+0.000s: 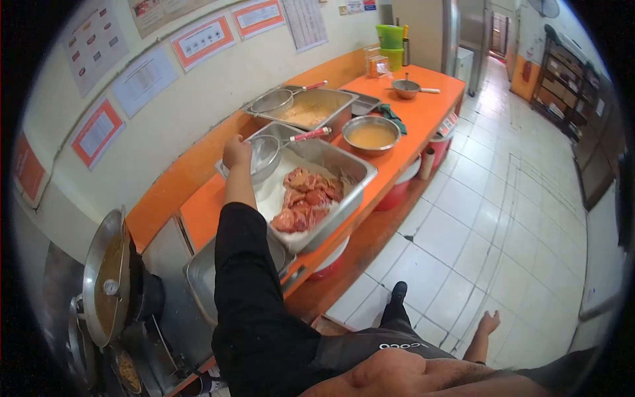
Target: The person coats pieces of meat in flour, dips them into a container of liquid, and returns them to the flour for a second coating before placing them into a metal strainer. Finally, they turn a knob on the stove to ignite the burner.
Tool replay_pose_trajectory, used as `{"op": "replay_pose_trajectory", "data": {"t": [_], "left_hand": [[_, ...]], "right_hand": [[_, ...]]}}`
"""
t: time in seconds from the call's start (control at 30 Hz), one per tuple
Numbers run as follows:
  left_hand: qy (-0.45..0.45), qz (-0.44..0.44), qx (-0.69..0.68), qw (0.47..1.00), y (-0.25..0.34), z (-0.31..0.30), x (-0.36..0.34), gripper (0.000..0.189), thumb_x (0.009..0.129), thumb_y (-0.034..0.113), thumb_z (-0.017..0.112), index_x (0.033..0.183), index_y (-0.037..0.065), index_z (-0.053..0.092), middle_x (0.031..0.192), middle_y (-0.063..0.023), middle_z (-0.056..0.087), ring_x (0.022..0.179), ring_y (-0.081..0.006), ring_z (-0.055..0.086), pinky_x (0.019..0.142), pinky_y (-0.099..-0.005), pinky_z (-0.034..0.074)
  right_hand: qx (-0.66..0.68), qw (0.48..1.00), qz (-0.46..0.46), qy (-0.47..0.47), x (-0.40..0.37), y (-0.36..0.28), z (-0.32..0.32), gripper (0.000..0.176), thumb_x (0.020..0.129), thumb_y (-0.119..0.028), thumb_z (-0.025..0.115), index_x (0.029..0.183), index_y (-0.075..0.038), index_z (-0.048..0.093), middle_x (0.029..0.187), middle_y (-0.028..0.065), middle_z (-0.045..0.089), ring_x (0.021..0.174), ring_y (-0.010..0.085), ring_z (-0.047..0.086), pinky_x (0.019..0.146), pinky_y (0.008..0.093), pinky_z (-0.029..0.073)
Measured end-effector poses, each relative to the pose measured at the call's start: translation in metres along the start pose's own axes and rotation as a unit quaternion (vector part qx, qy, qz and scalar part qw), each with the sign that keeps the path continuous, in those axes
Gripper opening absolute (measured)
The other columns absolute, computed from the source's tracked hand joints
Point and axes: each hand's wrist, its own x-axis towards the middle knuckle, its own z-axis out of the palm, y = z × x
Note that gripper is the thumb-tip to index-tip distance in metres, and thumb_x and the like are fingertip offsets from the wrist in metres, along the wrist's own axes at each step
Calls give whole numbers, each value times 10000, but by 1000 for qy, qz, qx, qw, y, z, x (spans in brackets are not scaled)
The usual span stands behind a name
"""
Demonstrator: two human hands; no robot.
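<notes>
My left hand (237, 152) is closed at the rim of a mesh strainer (266, 157) with a red-and-white handle; its exact grip is partly hidden. The strainer sits over the corner of a deep steel pan (362, 177). In that pan, pieces of raw meat (307, 198) with a reddish-brown coating lie on white powder (270, 197). My right hand (488, 322) hangs low over the tiled floor, fingers loosely apart and holding nothing.
A second steel pan (347, 102) holds an orange-yellow mixture, with another strainer (272, 102) on its edge. Nearby are a bowl of yellowish liquid (372, 137), a green cloth (392, 119) and a small saucepan (406, 88). A large wok (106, 278) stands at left.
</notes>
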Motion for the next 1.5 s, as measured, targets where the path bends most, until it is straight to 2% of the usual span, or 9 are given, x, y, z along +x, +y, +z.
{"op": "replay_pose_trajectory", "data": {"t": [0.3, 0.47, 0.57, 0.7, 1.1, 1.3, 1.4, 1.43, 1.5], "left_hand": [[-227, 19, 387, 894, -36, 122, 46, 190, 732, 196, 596, 870, 86, 667, 929, -126, 640, 863, -261, 621, 724, -362, 495], [-169, -61, 248, 952, -7, 76, 59, 185, 746, 183, 590, 878, 78, 667, 875, -147, 637, 819, -271, 621, 699, -363, 485], [-143, -37, 98, 984, 41, 22, 55, 166, 757, 166, 583, 860, 56, 653, 819, -155, 627, 768, -287, 611, 684, -367, 472], [-162, 30, 37, 986, 94, -4, 29, 143, 749, 132, 585, 832, 29, 640, 805, -153, 619, 746, -292, 594, 682, -366, 461], [-147, 67, 12, 987, 102, 3, -86, 119, 734, 81, 580, 825, 10, 611, 843, -172, 579, 779, -346, 559, 703, -387, 451], [-182, 46, 56, 981, 129, 3, -126, 150, 695, 74, 596, 837, 32, 621, 873, -153, 553, 855, -344, 515, 770, -396, 426], [-91, 54, 45, 993, 163, -4, -148, 246, 692, 87, 609, 927, 22, 584, 953, -158, 524, 906, -350, 492, 802, -417, 407], [-28, 42, 42, 998, 172, -5, -156, 311, 696, 94, 613, 990, 12, 553, 999, -163, 508, 934, -356, 482, 818, -428, 397], [-13, 41, 52, 998, 162, 12, -176, 358, 704, 99, 611, 1037, 7, 515, 1023, -175, 496, 935, -363, 482, 824, -439, 390]], "right_hand": [[330, 874, -323, -151, 107, -421, 41, 344, 858, -118, 520, 1184, -18, 471, 1178, 93, 484, 1022, 184, 476, 850, 308, 403], [430, 655, -510, -355, 58, -623, 60, 260, 838, -65, 529, 1088, 5, 529, 1086, 102, 514, 956, 173, 510, 788, 268, 423], [439, 463, -710, -297, -35, -725, 53, 236, 775, 11, 563, 1010, -10, 570, 985, 110, 564, 858, 189, 562, 725, 280, 443], [471, 313, -692, -449, -135, -765, 54, 236, 742, 49, 516, 958, -27, 573, 911, 149, 580, 823, 283, 572, 708, 348, 458], [151, 261, -703, -645, -228, -679, 126, 312, 661, -1, 515, 955, -51, 607, 795, 168, 624, 752, 282, 605, 674, 355, 465], [-31, 270, -458, -847, -239, -640, 137, 219, 737, -55, 540, 936, -9, 619, 762, 88, 629, 677, 186, 604, 641, 328, 488], [-110, 224, -782, -571, -233, -642, 138, 269, 830, -197, 520, 1024, -16, 567, 900, 119, 614, 764, 219, 607, 695, 338, 494], [35, 230, -549, -803, -244, -629, 187, 341, 858, -298, 488, 1074, -37, 528, 978, 136, 587, 838, 234, 594, 736, 338, 487], [176, 207, -244, -931, -242, -624, 190, 418, 885, -399, 456, 1123, -57, 489, 1057, 154, 560, 912, 248, 582, 777, 339, 480]]}}
